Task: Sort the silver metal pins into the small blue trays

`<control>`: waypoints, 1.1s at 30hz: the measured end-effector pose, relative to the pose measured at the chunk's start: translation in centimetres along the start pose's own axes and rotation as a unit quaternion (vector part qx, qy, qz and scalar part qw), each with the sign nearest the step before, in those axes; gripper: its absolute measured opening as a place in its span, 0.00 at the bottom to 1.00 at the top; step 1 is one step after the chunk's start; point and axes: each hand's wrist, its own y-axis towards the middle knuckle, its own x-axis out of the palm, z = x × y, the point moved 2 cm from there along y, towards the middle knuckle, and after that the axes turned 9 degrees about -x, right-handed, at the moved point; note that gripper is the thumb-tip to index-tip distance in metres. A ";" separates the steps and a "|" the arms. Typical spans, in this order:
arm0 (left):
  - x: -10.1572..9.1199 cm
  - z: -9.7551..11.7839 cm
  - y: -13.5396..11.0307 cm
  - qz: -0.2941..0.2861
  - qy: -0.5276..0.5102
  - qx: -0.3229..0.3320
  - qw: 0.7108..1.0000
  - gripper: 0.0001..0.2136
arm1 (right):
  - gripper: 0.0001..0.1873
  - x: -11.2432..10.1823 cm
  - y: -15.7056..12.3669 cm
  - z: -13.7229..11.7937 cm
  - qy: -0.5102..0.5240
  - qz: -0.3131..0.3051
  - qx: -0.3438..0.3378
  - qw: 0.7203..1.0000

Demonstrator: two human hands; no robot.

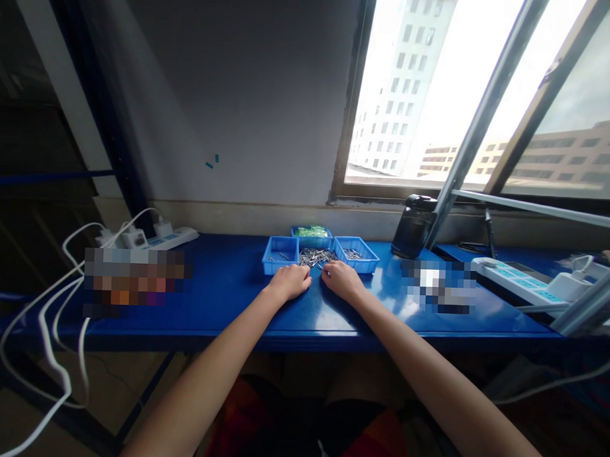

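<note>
My left hand (pixel 290 281) rests on the blue table just in front of the left blue bin (pixel 280 259). Its fingers are curled in, and whatever they may hold is hidden. My right hand (pixel 342 280) lies opposite, also closed, with its fingertips by the near right side of a heap of small metal screw-like pieces (pixel 315 257). The heap lies on the table between the left bin and the right blue bin (pixel 357 255). A few similar pieces are in the left bin, and several more lie in the right one.
Behind the heap stands a third blue bin (pixel 310 241) with green packets. A black bottle (pixel 414 225) stands at the back right. Power strips (pixel 172 238) with white cables are at left and right. Blurred items lie on both sides of the blue table (pixel 222 299).
</note>
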 end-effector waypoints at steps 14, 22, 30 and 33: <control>0.5 -0.3 0.5 0.010 -0.008 -0.006 1.000 0.15 | 0.11 0.5 0.3 0.5 -0.002 0.023 -0.040 0.999; 0.0 -0.3 0.4 -0.004 -0.007 -0.003 1.000 0.11 | 0.11 0.4 0.4 -0.1 0.050 0.061 -0.133 0.988; -0.6 -0.1 0.0 0.021 -0.026 0.009 0.999 0.13 | 0.11 -0.2 0.2 0.3 0.053 0.042 -0.121 0.990; -0.8 0.1 -0.1 0.033 -0.031 0.006 0.999 0.13 | 0.10 -0.2 0.2 0.4 0.063 0.035 -0.132 0.989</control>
